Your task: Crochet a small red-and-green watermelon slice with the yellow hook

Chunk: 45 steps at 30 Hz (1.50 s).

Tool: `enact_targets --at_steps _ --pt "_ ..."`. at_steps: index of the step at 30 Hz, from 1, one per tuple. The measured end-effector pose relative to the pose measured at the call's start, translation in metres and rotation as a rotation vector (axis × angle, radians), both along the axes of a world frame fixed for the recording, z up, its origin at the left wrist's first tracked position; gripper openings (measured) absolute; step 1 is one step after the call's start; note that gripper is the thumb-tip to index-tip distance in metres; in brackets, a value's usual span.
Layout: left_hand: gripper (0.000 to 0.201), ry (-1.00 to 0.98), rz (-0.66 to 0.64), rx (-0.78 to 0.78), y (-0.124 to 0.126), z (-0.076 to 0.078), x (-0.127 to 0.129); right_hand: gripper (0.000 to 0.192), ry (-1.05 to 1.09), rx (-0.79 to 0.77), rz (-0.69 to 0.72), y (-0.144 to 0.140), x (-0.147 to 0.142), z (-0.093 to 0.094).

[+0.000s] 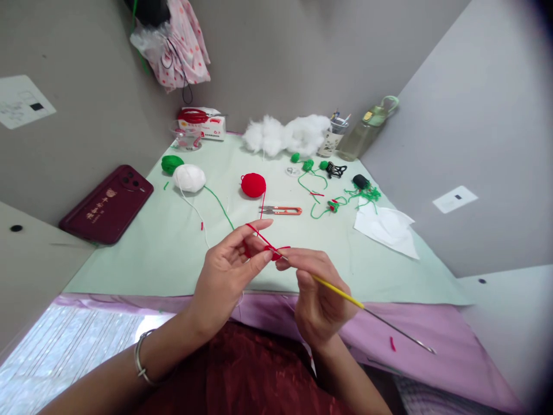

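Note:
My left hand point(231, 265) pinches a small piece of red crochet work point(275, 253), with red yarn running over its raised index finger. In my right hand point(324, 294) is a crochet hook point(339, 291) with a yellow grip, its tip at the red piece and its far metal end pointing down to the right. The red strand leads back to a red yarn ball point(253, 185) on the table. Just beyond my fingers lie thread snips point(280, 211) with orange handles. My fingers partly hide the red piece.
White point(189, 178) and green yarn balls point(172, 165) sit left, near a phone point(108, 204) leaning on the partition. White stuffing point(285, 135), a pen cup point(332, 138) and a bottle point(365, 129) stand behind. Green crocheted bits point(332, 206) and white sheets point(384, 230) lie right.

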<state>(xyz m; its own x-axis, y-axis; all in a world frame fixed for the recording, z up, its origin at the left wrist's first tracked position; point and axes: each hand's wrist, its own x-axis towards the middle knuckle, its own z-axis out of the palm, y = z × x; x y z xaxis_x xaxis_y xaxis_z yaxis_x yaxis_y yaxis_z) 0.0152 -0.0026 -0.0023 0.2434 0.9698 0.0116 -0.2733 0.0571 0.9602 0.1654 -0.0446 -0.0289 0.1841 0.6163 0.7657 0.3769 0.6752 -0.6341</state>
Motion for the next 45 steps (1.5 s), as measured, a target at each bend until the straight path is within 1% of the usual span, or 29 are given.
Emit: enact_targets --at_steps 2,6,9,11,13,15,17,19,22,23,25,28,31,36,41,45 --pt "0.04 0.033 0.023 0.029 0.0 0.0 0.0 0.032 -0.029 0.014 -0.002 -0.001 0.0 -0.001" --pt "0.039 0.132 0.079 0.142 -0.002 0.0 -0.001 0.033 -0.128 0.045 -0.04 -0.005 0.002 -0.001" --pt "0.039 0.142 0.057 0.142 -0.004 0.002 -0.002 0.04 -0.244 0.096 -0.094 -0.007 0.004 -0.005" --pt "0.043 0.08 0.006 0.058 -0.005 0.004 -0.001 0.048 -0.331 0.128 -0.158 -0.006 0.005 -0.011" --pt "0.052 -0.034 -0.086 -0.092 -0.004 0.006 0.0 0.052 -0.407 0.149 -0.213 -0.005 0.005 -0.018" --pt "0.06 -0.154 -0.195 -0.266 -0.002 0.008 0.0 0.051 -0.431 0.165 -0.237 -0.003 0.004 -0.023" --pt "0.061 -0.226 -0.258 -0.384 0.001 0.009 -0.001 0.044 -0.338 0.149 -0.222 -0.001 0.003 -0.021" --pt "0.059 -0.247 -0.245 -0.408 0.005 0.01 -0.002 0.034 -0.158 0.077 -0.159 0.0 0.002 -0.015" --pt "0.055 -0.205 -0.14 -0.31 0.007 0.01 -0.005 0.023 0.121 -0.054 -0.043 0.0 0.002 0.0" --pt "0.053 -0.185 -0.121 -0.263 0.007 0.01 -0.005 0.021 0.205 -0.088 -0.004 0.0 0.002 0.003" --pt "0.049 -0.151 -0.125 -0.183 0.004 0.009 -0.004 0.018 0.322 -0.13 0.078 0.0 0.002 0.008" --pt "0.044 -0.132 -0.189 -0.133 0.0 0.007 -0.002 0.017 0.346 -0.151 0.148 0.002 0.001 0.007" --pt "0.038 -0.115 -0.205 -0.131 -0.001 0.006 -0.002 0.017 0.299 -0.17 0.138 0.003 0.0 0.006" --pt "0.036 -0.143 -0.237 -0.117 0.001 0.009 -0.004 0.016 0.277 -0.166 0.127 0.003 0.002 0.008" --pt "0.04 -0.216 -0.272 -0.188 0.003 0.012 0.001 0.016 0.303 -0.168 0.169 0.002 0.005 0.008" --pt "0.046 -0.274 -0.308 -0.264 0.004 0.013 0.006 0.015 0.391 -0.196 0.229 0.003 0.007 0.006"
